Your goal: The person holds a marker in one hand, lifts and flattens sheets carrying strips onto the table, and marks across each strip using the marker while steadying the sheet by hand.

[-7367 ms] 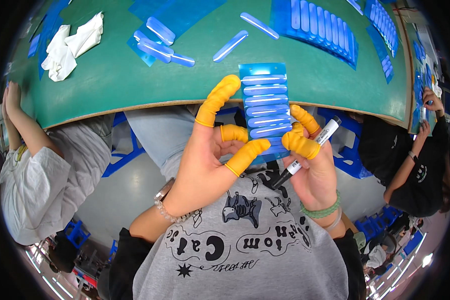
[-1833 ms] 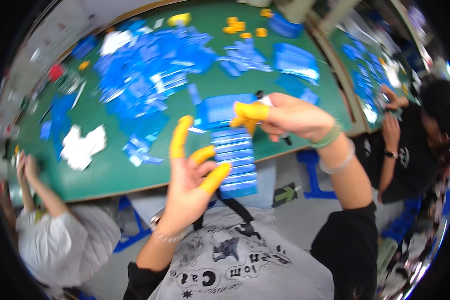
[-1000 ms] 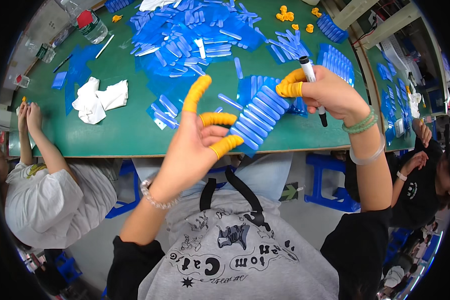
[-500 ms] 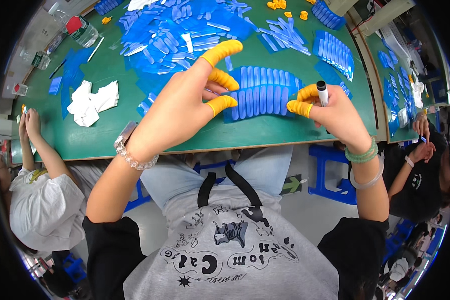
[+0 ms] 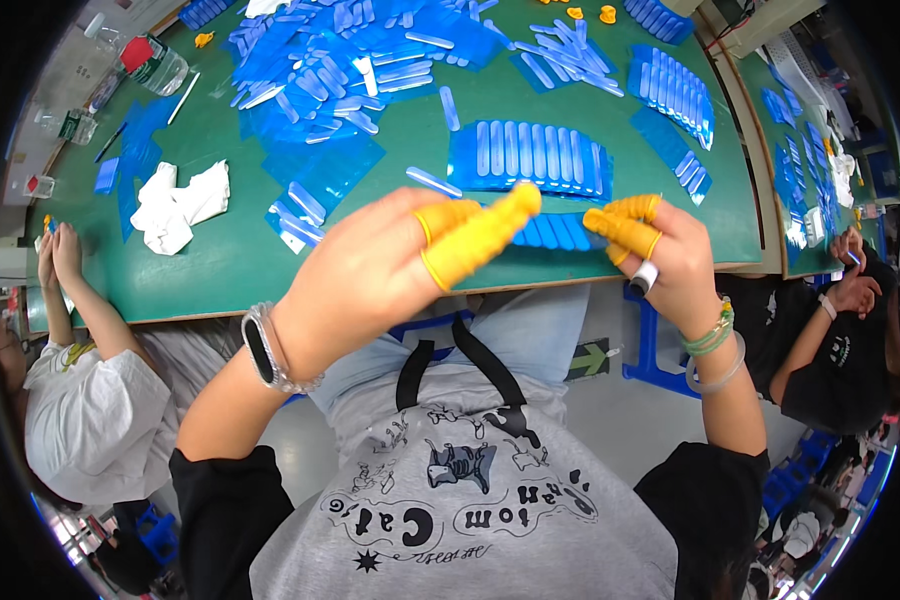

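My left hand (image 5: 380, 275) and my right hand (image 5: 670, 255) wear yellow finger cots. Between them they hold a flat blue tray of pale blue strips (image 5: 560, 232), level, just above the front edge of the green table (image 5: 220, 270). The left fingers pinch its left end and cover part of it. The right fingers pinch its right end. A marker pen with a white cap (image 5: 645, 278) is tucked in my right palm. A second blue tray of strips (image 5: 535, 155) lies flat on the table just behind the held one.
A heap of loose blue strips and sheets (image 5: 340, 60) fills the far left-middle. A white cloth (image 5: 180, 200) and a red-capped bottle (image 5: 155, 65) lie left. More blue trays (image 5: 670, 85) sit far right. Seated people flank me, one left (image 5: 80, 410) and one right (image 5: 840, 340).
My hands brought the blue trays down from in front of me to the table. Now both hands have drawn back to the front edge with one tray, and another lies behind it.
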A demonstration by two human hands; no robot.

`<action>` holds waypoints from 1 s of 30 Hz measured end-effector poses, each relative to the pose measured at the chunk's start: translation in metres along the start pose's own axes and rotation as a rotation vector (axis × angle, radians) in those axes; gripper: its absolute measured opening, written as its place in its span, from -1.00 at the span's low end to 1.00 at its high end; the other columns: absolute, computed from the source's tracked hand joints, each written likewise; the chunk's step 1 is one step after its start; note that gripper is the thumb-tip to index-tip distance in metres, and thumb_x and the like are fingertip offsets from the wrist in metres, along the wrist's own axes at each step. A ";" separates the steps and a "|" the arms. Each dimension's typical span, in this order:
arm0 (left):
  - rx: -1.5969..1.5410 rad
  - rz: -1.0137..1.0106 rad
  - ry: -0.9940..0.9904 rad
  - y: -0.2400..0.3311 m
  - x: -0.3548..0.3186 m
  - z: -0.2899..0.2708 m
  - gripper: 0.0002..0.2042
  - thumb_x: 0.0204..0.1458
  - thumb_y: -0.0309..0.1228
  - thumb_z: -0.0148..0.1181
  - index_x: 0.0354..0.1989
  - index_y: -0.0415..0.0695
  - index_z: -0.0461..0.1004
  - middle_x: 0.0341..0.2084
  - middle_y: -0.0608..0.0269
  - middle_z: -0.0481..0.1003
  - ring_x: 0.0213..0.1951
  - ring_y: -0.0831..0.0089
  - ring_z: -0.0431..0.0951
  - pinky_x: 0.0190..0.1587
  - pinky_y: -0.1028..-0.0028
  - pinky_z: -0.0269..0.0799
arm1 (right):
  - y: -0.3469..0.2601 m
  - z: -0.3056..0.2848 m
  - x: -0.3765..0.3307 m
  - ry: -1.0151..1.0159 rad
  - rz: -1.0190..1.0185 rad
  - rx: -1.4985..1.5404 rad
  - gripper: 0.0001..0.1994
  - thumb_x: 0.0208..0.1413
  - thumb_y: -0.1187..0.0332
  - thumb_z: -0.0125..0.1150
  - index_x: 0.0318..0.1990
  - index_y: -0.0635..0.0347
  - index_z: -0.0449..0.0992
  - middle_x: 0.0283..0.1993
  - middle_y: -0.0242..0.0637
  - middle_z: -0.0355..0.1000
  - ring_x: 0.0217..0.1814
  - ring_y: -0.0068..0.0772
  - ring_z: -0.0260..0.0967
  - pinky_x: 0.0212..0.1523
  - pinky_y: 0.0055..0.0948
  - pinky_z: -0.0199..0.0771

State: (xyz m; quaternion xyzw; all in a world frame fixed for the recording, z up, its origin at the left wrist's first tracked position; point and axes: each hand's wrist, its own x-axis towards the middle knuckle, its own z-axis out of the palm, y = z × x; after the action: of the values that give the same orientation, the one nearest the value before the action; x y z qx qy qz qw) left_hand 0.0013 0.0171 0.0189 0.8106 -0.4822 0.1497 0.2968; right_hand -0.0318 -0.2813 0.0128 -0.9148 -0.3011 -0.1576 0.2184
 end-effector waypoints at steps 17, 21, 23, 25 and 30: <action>0.270 -0.145 -0.074 0.042 -0.044 0.042 -0.52 -0.04 -0.21 0.34 0.12 0.03 0.53 0.13 0.19 0.44 0.23 0.09 0.34 0.29 -0.11 0.13 | -0.001 -0.016 0.011 0.344 0.447 1.110 -0.63 0.34 0.20 0.01 0.01 0.34 0.54 -0.64 -0.51 0.21 -0.66 -0.68 0.05 -0.62 -0.64 0.06; 0.337 -0.304 -0.053 0.061 -0.033 0.075 -0.30 -0.07 0.19 0.22 0.21 0.03 0.45 0.29 0.22 0.28 0.36 0.02 0.11 0.34 -0.30 -0.34 | -0.012 0.008 0.053 0.415 0.647 1.500 -0.54 0.38 0.11 -0.11 0.01 0.41 0.50 -0.68 -0.59 0.00 -0.70 -0.73 -0.13 -0.67 -0.64 -0.12; 0.405 -0.333 -0.068 0.063 -0.031 0.085 -0.29 -0.06 0.24 0.18 0.20 0.04 0.46 0.28 0.26 0.29 0.36 0.03 0.10 0.33 -0.33 -0.38 | -0.002 0.029 0.054 0.284 0.537 1.748 -0.56 0.37 0.15 -0.10 0.12 0.37 0.44 -0.63 -0.55 -0.03 -0.70 -0.73 -0.20 -0.66 -0.70 -0.16; 0.389 -0.360 -0.076 0.063 -0.033 0.090 -0.28 -0.06 0.25 0.17 0.20 0.03 0.46 0.27 0.34 0.31 0.37 0.06 0.10 0.31 -0.36 -0.40 | -0.006 0.037 0.061 0.319 0.597 1.707 -0.57 0.38 0.15 -0.11 0.03 0.39 0.48 -0.68 -0.57 -0.06 -0.73 -0.73 -0.22 -0.69 -0.65 -0.20; 0.520 -0.307 -0.015 0.056 -0.035 0.098 -0.46 -0.04 0.11 0.25 0.10 0.12 0.52 0.14 0.55 0.43 0.34 0.20 0.20 0.31 -0.33 -0.36 | -0.007 0.047 0.069 0.413 0.670 1.606 -0.63 0.35 0.19 -0.01 -0.12 0.39 0.55 -0.74 -0.59 -0.04 -0.77 -0.75 -0.22 -0.71 -0.60 -0.25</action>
State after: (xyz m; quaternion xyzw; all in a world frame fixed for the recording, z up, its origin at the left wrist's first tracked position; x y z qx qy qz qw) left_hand -0.0690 -0.0402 -0.0570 0.9238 -0.3019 0.2156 0.0951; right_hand 0.0242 -0.2197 0.0038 -0.4792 0.0075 0.0114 0.8776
